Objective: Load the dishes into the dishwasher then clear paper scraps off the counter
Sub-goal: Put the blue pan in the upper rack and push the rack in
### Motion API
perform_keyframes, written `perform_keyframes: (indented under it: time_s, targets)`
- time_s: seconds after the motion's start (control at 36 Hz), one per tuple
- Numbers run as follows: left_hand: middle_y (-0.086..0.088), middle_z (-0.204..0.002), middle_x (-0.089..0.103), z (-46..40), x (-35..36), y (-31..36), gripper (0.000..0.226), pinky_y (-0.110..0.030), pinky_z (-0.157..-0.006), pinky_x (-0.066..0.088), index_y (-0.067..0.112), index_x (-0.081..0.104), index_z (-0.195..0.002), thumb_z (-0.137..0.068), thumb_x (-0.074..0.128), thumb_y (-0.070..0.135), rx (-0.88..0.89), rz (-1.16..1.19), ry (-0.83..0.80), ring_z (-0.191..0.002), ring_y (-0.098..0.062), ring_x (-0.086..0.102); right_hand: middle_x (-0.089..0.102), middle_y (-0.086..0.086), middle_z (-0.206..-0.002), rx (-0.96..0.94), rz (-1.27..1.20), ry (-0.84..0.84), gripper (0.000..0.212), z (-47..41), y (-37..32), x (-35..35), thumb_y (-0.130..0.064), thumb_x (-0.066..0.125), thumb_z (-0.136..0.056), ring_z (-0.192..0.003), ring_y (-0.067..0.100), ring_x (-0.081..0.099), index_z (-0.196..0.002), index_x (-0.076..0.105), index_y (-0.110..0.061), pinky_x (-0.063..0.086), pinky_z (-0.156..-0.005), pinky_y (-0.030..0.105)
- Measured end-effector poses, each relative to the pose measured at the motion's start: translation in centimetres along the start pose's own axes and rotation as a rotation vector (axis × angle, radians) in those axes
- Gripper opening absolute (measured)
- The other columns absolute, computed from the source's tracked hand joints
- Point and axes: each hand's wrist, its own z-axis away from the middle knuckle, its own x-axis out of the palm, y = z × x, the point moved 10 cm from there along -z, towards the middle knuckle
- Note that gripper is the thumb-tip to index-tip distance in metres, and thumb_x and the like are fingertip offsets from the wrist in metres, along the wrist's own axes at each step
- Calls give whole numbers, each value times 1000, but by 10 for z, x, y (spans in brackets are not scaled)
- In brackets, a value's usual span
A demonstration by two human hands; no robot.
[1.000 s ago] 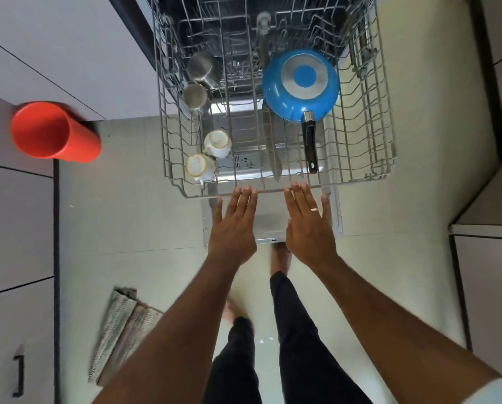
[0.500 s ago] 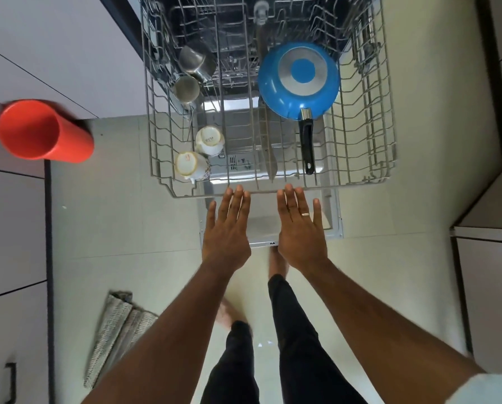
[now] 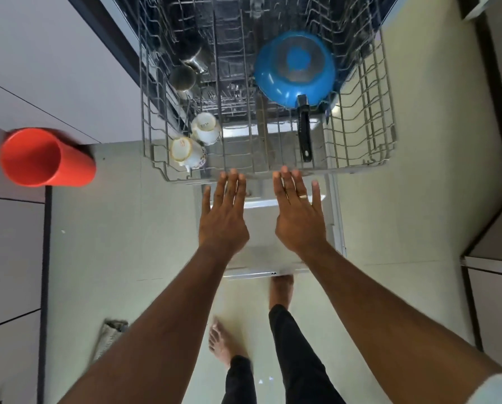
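- The dishwasher [image 3: 118,51] filled the top of the frame, its dark tub open and its lowered door [image 3: 273,228] showing pale beneath the hands at the centre.
- The wire rack [image 3: 369,135] stood drawn out across the upper middle, its front rail just above the fingertips.
- A blue pan [image 3: 293,68] lay bottom-up in the rack's upper right part, its black handle [image 3: 304,129] pointing down the frame towards the front rail.
- An orange cup [image 3: 45,157] stood at the left edge on what seemed to be a counter [image 3: 10,243], well apart from the rack and not loaded.
- The left hand [image 3: 222,220] was spread flat, fingers straight and holding nothing, tips at the front rail just left of centre.
- The right hand [image 3: 299,217] was likewise flat and empty, a ring on one finger, tips at the rail just right of centre.
- Two white cups [image 3: 196,141] sat mouth-down in the rack's lower left corner, and two steel cups [image 3: 185,71] lay further up the left side.
- Judged as a push to slide the rack in: a hard or uneven shove could rattle the white cups against each other or jam the rack askew on its runners.
- The pan could shift and its handle catch in the wires if the rack stopped abruptly.
- The orange cup risked being forgotten; no paper scraps showed here.
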Motion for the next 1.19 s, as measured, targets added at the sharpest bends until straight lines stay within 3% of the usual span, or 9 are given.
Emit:
perform_keyframes:
  time_s: [0.22, 0.47, 0.64, 0.83, 1.06, 1.19]
  targets:
    - [-3, -163, -31, -95, -46, -8, 103, -53, -123, -8, 16, -22, -156, -89, 55, 31, -33, -6, -77, -150, -22, -28, -17, 0, -167, 14, 33, -23, 104, -104, 15, -20, -18, 58, -83, -154, 21, -14, -159, -13, -20, -1, -122, 56]
    - [1, -162, -32, -182, -73, -32, 106, -57, -122, -3, 20, -24, -156, -85, 54, 24, -82, -17, -27, -149, -20, -29, -28, -3, -163, 15, 58, -41, 104, -195, 21, -28, -20, 57, -87, -150, 18, -25, -156, -21, -22, -7, -122, 52]
    - [1, -162, -31, -236, -99, -43, 108, -58, -122, -3, 21, -24, -156, -85, 58, 21, -70, -51, -21, -150, -20, -27, -20, 1, -166, 1, 45, 14, 105, -252, 25, -40, -22, 62, -87, -153, 22, -18, -158, -15, -19, -7, -121, 54]
    - [-2, -165, -24, -297, -131, -50, 104, -59, -122, -3, 19, -17, -158, -91, 61, 28, -44, -62, -53, -153, -23, -19, -20, 2, -166, -22, 33, 8, 95, -318, 30, -57, -12, 50, -89, -153, 24, -18, -158, -14, -19, -9, -121, 57]
    - [2, -165, -24, -310, -127, -63, 114, -65, -120, 3, 21, -18, -158, -83, 68, 19, 18, -139, 18, -153, -22, -19, -16, 4, -167, -74, 44, 94, 94, -330, 35, -53, -6, 50, -87, -153, 26, -14, -159, -9, -18, 0, -121, 61]
    - [-1, -166, -23, -307, -123, -62, 120, -65, -120, 9, 18, -16, -158, -80, 75, 26, 17, -162, 64, -153, -23, -18, -13, 5, -167, -53, 26, 110, 102, -329, 32, -46, -6, 56, -81, -154, 29, -13, -159, -8, -15, 6, -121, 61]
